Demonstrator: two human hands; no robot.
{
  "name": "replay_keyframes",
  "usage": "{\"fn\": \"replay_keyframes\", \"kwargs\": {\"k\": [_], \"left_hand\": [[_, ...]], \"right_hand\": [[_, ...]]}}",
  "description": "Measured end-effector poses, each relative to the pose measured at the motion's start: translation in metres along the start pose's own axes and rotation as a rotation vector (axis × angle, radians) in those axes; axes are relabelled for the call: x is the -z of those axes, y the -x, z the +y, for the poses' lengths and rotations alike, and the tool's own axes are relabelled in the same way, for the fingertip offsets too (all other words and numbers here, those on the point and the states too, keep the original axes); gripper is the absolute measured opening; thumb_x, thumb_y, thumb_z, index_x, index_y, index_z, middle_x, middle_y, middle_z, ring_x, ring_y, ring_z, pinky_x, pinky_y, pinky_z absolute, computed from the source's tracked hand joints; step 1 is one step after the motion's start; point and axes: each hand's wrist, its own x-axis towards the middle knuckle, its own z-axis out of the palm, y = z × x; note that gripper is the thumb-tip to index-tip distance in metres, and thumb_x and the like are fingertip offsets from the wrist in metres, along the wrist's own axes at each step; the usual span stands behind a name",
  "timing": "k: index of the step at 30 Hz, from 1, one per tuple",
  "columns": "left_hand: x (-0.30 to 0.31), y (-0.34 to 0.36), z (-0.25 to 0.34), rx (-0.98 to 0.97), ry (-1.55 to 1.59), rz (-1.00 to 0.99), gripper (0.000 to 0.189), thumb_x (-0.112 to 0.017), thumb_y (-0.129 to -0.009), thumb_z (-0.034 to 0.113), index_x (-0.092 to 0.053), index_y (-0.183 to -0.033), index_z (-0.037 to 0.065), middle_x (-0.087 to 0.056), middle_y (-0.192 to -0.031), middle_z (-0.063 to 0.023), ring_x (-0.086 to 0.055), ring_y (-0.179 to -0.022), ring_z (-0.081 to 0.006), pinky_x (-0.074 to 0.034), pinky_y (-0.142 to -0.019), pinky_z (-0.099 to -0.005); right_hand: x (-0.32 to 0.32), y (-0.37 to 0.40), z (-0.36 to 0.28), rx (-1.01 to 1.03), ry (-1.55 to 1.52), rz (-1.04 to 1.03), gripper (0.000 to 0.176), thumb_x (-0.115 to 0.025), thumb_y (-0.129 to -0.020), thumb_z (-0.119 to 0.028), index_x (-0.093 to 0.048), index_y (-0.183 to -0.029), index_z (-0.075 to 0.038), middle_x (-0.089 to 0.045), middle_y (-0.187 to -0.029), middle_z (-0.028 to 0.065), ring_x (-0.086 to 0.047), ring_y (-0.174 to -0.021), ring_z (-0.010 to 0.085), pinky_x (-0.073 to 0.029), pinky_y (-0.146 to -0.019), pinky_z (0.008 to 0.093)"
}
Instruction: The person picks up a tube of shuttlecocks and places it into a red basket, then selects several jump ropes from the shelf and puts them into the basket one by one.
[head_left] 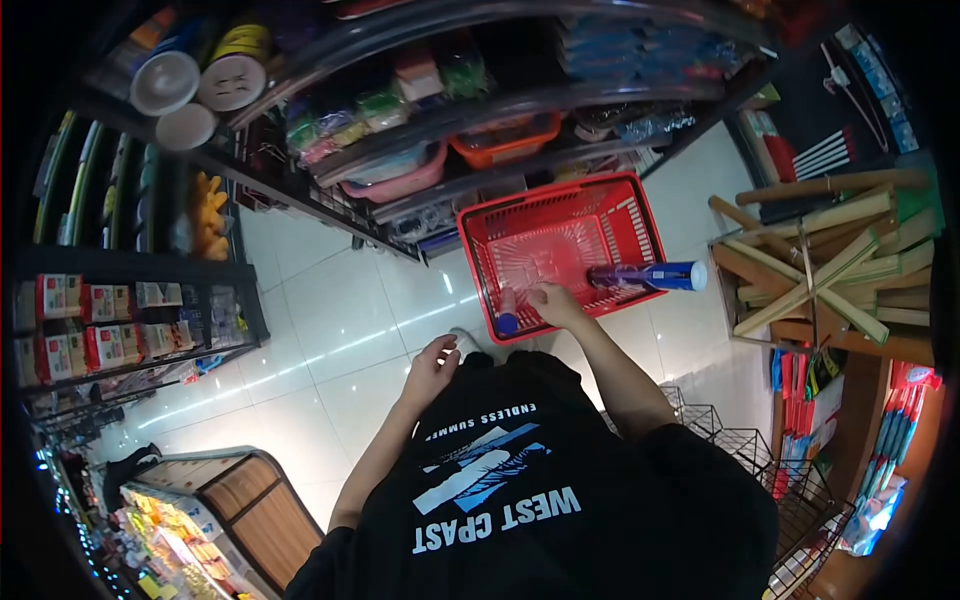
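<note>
A red plastic shopping basket is in front of me. My right hand reaches over its near rim with the fingers loosely bent; nothing shows in them. Just left of these fingertips, inside the basket, is a small clear container with a blue cap. A long blue and purple cylinder with a pale end leans across the basket's right side and sticks out past the rim. My left hand hangs left of the basket, fingers slightly curled and apart, holding nothing.
Shelves with packaged goods and an orange tub stand beyond the basket. A bin of wooden pieces is at right, above wire racks. Boxed goods fill a left shelf. A wood-panelled display stands lower left on the tiled floor.
</note>
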Motion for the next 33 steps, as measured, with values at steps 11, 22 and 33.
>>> {"fn": "replay_keyframes", "kwargs": {"k": [11, 22, 33], "left_hand": [[-0.028, 0.017, 0.0, 0.087, -0.114, 0.067, 0.035, -0.062, -0.088, 0.017, -0.056, -0.119, 0.002, -0.067, -0.098, -0.0145, -0.066, -0.078, -0.0243, -0.053, -0.07, -0.034], [-0.034, 0.005, 0.018, 0.062, -0.141, 0.112, 0.035, -0.06, -0.089, 0.021, -0.058, -0.117, 0.001, -0.068, -0.097, -0.0161, -0.068, -0.082, -0.0277, -0.054, -0.074, -0.0361], [-0.02, -0.019, 0.043, -0.052, -0.136, 0.086, 0.037, -0.059, -0.091, 0.023, -0.056, -0.121, 0.002, -0.067, -0.104, -0.0165, -0.067, -0.087, -0.0267, -0.054, -0.077, -0.0366]], "right_hand": [[-0.066, -0.026, 0.011, -0.081, 0.142, -0.509, 0.084, -0.062, -0.077, -0.065, -0.049, -0.13, -0.001, -0.057, -0.123, 0.0255, -0.055, -0.117, 0.0371, -0.043, -0.098, 0.0395], [-0.022, -0.028, 0.047, -0.006, -0.018, -0.197, 0.047, -0.067, -0.082, -0.027, -0.058, -0.122, -0.003, -0.068, -0.082, 0.0123, -0.067, -0.075, 0.0185, -0.052, -0.067, 0.0322], [0.188, 0.061, -0.152, 0.355, -0.432, -0.2, 0.055, -0.067, -0.081, -0.004, -0.046, -0.133, -0.005, -0.059, -0.114, 0.0111, -0.059, -0.106, 0.0196, -0.048, -0.088, 0.0319]]}}
